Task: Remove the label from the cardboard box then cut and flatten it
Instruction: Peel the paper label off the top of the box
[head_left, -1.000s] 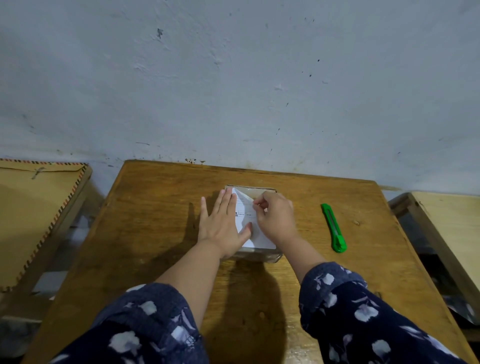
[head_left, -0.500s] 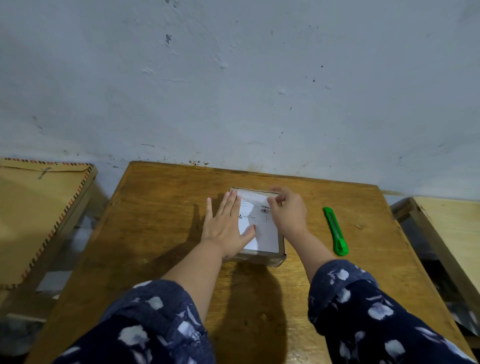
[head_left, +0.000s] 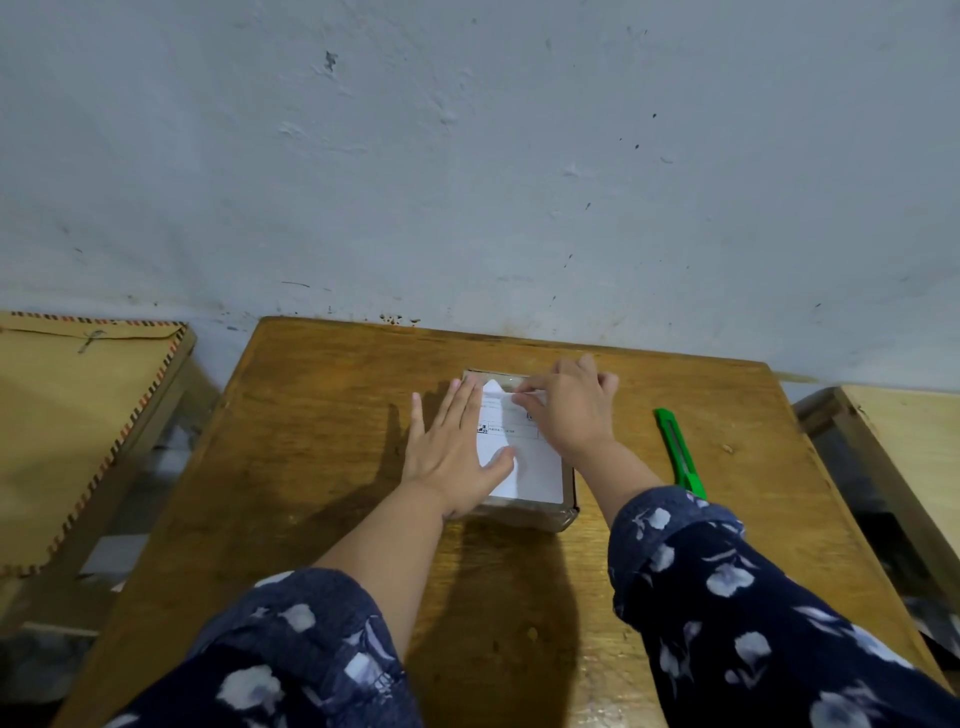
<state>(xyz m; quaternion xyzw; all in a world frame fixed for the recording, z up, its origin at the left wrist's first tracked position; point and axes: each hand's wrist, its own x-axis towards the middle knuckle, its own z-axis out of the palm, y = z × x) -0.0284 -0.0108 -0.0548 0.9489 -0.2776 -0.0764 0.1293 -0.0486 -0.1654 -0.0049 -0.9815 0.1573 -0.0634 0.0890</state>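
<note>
A small cardboard box (head_left: 540, 512) wrapped in clear tape sits in the middle of the wooden table (head_left: 322, 467). A white printed label (head_left: 535, 467) covers its top, with the far corner lifted and folded. My left hand (head_left: 452, 452) lies flat with straight fingers on the box's left side and the label. My right hand (head_left: 566, 410) is over the far right of the box, its fingertips pinching the label's raised far edge. A green box cutter (head_left: 680, 452) lies on the table to the right of the box, untouched.
A grey wall rises just behind the table. A brown envelope (head_left: 67, 426) with a striped border lies on a stool at the left. Another wooden surface (head_left: 909, 447) stands at the right, with a dark gap between it and the table.
The label was peeled up, then lay flat again, and now its far edge is lifted once more. My right hand shifted toward the box's far edge. My left hand stayed in place.
</note>
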